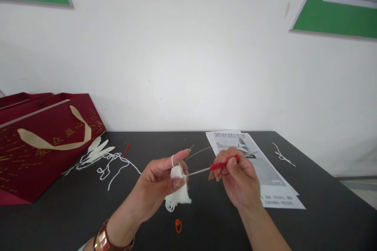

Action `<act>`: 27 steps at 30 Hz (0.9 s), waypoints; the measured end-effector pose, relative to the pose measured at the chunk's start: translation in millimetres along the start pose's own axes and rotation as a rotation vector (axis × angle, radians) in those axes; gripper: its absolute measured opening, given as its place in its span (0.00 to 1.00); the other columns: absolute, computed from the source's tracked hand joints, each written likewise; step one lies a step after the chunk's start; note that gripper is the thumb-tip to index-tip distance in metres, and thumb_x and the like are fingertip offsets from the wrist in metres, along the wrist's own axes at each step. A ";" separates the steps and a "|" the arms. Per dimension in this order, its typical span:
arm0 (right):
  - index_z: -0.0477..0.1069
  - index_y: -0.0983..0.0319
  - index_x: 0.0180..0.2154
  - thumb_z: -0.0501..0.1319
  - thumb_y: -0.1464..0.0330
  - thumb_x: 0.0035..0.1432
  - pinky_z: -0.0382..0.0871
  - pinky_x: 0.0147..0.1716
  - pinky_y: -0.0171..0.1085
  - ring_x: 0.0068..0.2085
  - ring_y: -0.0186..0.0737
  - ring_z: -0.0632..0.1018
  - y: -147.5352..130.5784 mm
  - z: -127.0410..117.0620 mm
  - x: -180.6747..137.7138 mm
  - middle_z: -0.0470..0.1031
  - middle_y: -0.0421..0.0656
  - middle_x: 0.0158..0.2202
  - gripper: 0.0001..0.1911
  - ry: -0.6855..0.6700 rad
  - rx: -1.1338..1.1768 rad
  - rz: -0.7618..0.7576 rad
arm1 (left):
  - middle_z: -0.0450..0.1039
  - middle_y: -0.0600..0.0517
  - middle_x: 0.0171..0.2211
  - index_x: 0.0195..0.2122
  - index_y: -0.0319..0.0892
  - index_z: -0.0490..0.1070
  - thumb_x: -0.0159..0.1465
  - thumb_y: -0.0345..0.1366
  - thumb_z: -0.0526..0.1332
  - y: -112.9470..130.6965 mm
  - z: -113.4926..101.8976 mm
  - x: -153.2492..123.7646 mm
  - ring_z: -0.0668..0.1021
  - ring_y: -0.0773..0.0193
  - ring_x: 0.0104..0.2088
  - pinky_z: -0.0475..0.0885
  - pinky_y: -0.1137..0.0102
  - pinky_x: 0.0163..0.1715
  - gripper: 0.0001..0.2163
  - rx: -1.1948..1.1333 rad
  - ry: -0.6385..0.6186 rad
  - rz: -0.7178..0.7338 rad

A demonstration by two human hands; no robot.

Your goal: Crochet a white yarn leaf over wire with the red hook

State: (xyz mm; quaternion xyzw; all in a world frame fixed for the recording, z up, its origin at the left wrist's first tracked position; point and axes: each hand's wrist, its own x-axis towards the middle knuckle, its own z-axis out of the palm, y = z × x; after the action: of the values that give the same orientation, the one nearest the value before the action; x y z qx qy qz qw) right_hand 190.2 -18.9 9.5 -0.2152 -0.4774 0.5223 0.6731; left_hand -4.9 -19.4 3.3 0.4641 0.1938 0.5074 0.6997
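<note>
My left hand (160, 178) pinches a small piece of white crochet work (183, 195), with a strand of white yarn looped round the raised index finger. Loose loops of yarn hang below the piece. In my right hand (240, 178) is a crochet hook (224, 163) with a red grip, its metal shaft pointing left. The hook's tip meets the top edge of the white piece near my left thumb; the exact stitch is too small to make out. A thin greenish wire or strand (202, 150) rises behind the piece toward the right.
An orange stitch marker (178, 226) lies on the black table (188, 239) below my hands. White crocheted petals (96, 151), trailing yarn and a red needle (126, 150) lie left, beside dark red gift bags (59, 157). Printed sheets (271, 172) and a tied white cord (283, 157) are right.
</note>
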 end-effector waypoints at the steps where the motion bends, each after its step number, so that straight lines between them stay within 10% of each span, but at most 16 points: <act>1: 0.72 0.61 0.29 0.62 0.65 0.56 0.70 0.21 0.35 0.22 0.35 0.72 -0.1 0.0 -0.3 0.72 0.39 0.23 0.07 -0.001 0.002 -0.006 | 0.70 0.53 0.31 0.47 0.51 0.75 0.53 0.28 0.67 -0.1 -0.3 0.0 0.69 0.70 0.28 0.64 0.75 0.26 0.20 0.010 -0.006 -0.002; 14: 0.72 0.61 0.30 0.61 0.66 0.58 0.70 0.22 0.36 0.23 0.35 0.73 2.6 0.5 -1.8 0.72 0.39 0.25 0.06 -0.013 -0.026 -0.032 | 0.67 0.52 0.32 0.47 0.51 0.76 0.57 0.27 0.64 6.8 -1.9 3.6 0.70 0.67 0.33 0.65 0.73 0.29 0.17 0.362 -0.058 0.131; 27: 0.73 0.60 0.31 0.61 0.64 0.58 0.69 0.24 0.38 0.25 0.38 0.74 -2.7 -1.8 -6.3 0.72 0.41 0.25 0.07 -0.072 -0.115 -0.091 | 0.67 0.54 0.27 0.49 0.50 0.74 0.53 0.29 0.68 9.2 -4.8 2.2 0.67 0.71 0.26 0.62 0.75 0.26 0.22 0.148 0.028 -0.124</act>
State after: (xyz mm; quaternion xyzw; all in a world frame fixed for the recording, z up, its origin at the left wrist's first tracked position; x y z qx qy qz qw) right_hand 193.1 -25.2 8.2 -0.2129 -0.5398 0.4702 0.6650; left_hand -12.5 -14.8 9.2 0.4947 0.2688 0.4536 0.6908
